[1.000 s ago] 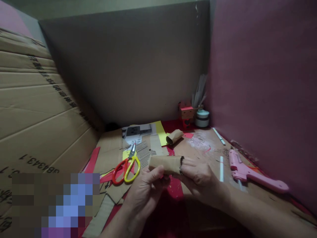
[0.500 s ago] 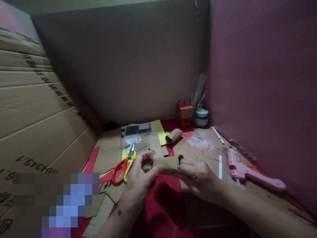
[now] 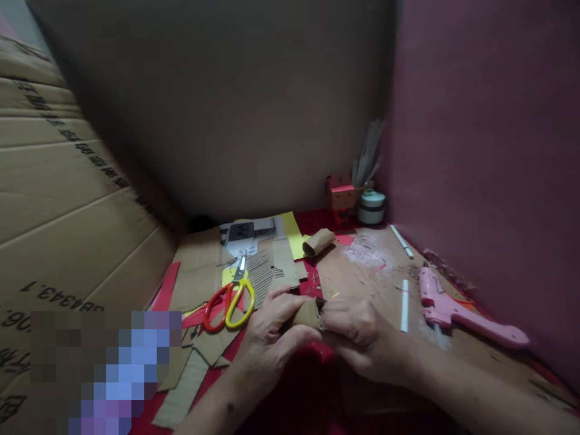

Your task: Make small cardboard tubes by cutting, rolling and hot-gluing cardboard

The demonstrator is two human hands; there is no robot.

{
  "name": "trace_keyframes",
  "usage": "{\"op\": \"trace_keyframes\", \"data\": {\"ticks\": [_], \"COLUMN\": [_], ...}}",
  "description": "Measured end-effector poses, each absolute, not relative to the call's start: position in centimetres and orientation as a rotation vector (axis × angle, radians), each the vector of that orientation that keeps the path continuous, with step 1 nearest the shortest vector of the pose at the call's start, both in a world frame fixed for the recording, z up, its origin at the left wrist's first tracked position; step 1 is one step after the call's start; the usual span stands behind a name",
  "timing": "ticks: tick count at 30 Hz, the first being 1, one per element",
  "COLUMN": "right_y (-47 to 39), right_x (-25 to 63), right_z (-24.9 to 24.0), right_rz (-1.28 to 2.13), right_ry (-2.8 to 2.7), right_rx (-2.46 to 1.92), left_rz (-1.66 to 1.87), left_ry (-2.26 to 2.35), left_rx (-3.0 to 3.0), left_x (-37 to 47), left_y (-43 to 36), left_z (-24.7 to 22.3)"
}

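Observation:
A short brown cardboard tube (image 3: 307, 315) is held between my two hands over the red table covering. My left hand (image 3: 277, 326) wraps round its left part, thumb in front and fingers behind. My right hand (image 3: 356, 329) grips the tube's right end, with its fingers at the dark open rim; what the fingertips do inside is hidden. Just left of my left hand lie scissors (image 3: 233, 302) with one red and one yellow handle. A second cardboard tube (image 3: 319, 242) rests on its side beyond my hands.
On the right lie a pink hot glue gun (image 3: 453, 311) and a white stick (image 3: 404, 306). Cardboard scraps (image 3: 183, 393) and corrugated pieces (image 3: 263, 272) spread at left. At the back stand a small cardboard figure (image 3: 342, 199) and a pale blue pot (image 3: 371, 207). A large carton (image 3: 67, 199) walls the left.
My left hand has closed further round the cardboard tube, covering more of it. The tube now sits slightly lower, and my right hand stays on its rim. The view has shifted a little.

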State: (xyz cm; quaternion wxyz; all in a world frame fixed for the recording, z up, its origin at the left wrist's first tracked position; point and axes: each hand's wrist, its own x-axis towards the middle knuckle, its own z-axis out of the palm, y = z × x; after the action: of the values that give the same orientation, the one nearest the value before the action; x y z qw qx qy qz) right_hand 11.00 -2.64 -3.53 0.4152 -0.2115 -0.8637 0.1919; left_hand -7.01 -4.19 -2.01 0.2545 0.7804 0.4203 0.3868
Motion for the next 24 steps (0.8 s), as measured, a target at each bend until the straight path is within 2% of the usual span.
{"op": "trace_keyframes", "data": {"ticks": [8,13,18,24], "right_y": [-3.0,-2.6,-1.8,-1.6], "right_x": [10.8,11.2,11.8,11.8], "right_z": [-3.6,-3.6,-3.2,-2.9], "right_rz": [0.668,0.773,1.126,1.310], "right_ry": [-2.126,-2.035,-1.788,-1.649], "right_rx": [-0.531,-0.626,-0.895,-0.945], "left_rz": [1.029,0.963,0.859,1.015], "left_ry": [1.063,1.175,1.170,1.099], "left_rx": [2.168,1.776,1.470,1.405], "left_x": [-6.8,-7.5,-8.3,-7.5], "left_y": [-4.5,-4.0,-3.2,-3.0], "left_z": [-2.4,-1.9,-1.2,-1.9]}}
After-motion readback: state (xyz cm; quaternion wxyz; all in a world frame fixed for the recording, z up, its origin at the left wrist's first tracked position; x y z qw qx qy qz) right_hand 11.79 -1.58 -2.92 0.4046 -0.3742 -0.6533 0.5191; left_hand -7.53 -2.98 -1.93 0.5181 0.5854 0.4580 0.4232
